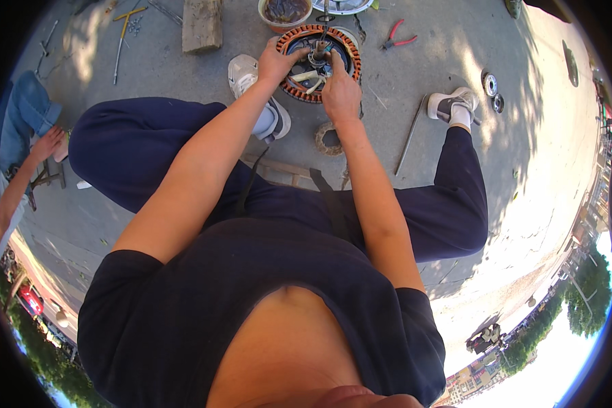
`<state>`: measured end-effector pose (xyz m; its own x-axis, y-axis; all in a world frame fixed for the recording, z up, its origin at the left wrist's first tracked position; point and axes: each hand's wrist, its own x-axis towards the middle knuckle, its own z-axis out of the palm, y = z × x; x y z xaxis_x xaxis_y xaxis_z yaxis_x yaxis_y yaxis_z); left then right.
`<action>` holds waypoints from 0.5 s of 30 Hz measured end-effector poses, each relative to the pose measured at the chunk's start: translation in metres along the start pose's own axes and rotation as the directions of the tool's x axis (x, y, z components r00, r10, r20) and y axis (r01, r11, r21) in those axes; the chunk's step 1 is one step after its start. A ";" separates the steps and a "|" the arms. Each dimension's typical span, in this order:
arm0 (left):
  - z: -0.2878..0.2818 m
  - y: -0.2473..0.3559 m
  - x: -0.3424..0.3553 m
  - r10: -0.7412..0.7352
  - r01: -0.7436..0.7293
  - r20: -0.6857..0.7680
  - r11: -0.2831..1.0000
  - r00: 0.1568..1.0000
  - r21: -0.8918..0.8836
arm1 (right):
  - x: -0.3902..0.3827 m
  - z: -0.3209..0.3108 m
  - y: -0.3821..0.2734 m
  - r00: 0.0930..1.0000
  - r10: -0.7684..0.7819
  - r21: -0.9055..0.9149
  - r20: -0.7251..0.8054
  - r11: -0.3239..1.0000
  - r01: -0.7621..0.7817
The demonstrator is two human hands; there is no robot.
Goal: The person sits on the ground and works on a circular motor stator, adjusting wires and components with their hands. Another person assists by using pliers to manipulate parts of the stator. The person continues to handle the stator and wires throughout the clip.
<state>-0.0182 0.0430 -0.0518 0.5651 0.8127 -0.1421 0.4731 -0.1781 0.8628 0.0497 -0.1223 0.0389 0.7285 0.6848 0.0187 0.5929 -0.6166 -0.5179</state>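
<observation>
A round motor stator (300, 94) with copper windings around its rim lies between my hands, on the ground ahead of me. A metal shaft (321, 46) stands up from its middle, and pale and dark wires show inside the ring. My left hand (277, 66) grips its left rim, with the thumb reaching inward. My right hand (342, 94) is closed at its right side, the index finger pointed at the base of the shaft. The right fingertips partly hide what they touch.
Beyond the stator are a bowl (262, 15) of dark matter and a wooden block (202, 42). Red-handled pliers (401, 42) lie to the right, a metal rod (409, 145) nearer, a rough ring (319, 141) between my feet. At left is another person's hand (47, 144).
</observation>
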 end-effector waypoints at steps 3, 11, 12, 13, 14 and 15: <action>0.001 0.003 -0.002 -0.013 0.013 0.004 1.000 1.000 -0.005 | 0.001 -0.002 0.000 0.998 0.035 -0.022 0.055 0.999 -0.034; 0.000 -0.001 -0.001 -0.030 0.031 0.027 0.998 0.999 -0.055 | -0.005 0.004 0.003 0.994 -0.111 -0.223 0.021 0.968 0.113; 0.000 -0.001 -0.001 -0.037 0.038 0.025 0.998 0.999 -0.057 | -0.006 0.005 0.002 0.992 -0.121 -0.272 0.030 0.954 0.125; 0.000 0.000 -0.001 -0.040 0.041 0.030 0.998 0.999 -0.056 | -0.008 0.004 0.002 0.989 -0.148 -0.287 0.021 0.946 0.148; 0.000 0.000 -0.001 -0.042 0.044 0.035 0.998 0.999 -0.055 | -0.009 0.004 0.002 0.984 -0.175 -0.303 0.012 0.938 0.171; 0.000 -0.002 0.000 -0.048 0.050 0.035 0.997 0.998 -0.051 | -0.009 0.004 0.001 0.979 -0.206 -0.315 0.007 0.928 0.198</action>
<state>-0.0194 0.0431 -0.0536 0.5651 0.8003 -0.2002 0.4654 -0.1088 0.8784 0.0420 -0.1275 0.0346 0.5884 0.7997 0.1192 0.8024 -0.5594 -0.2078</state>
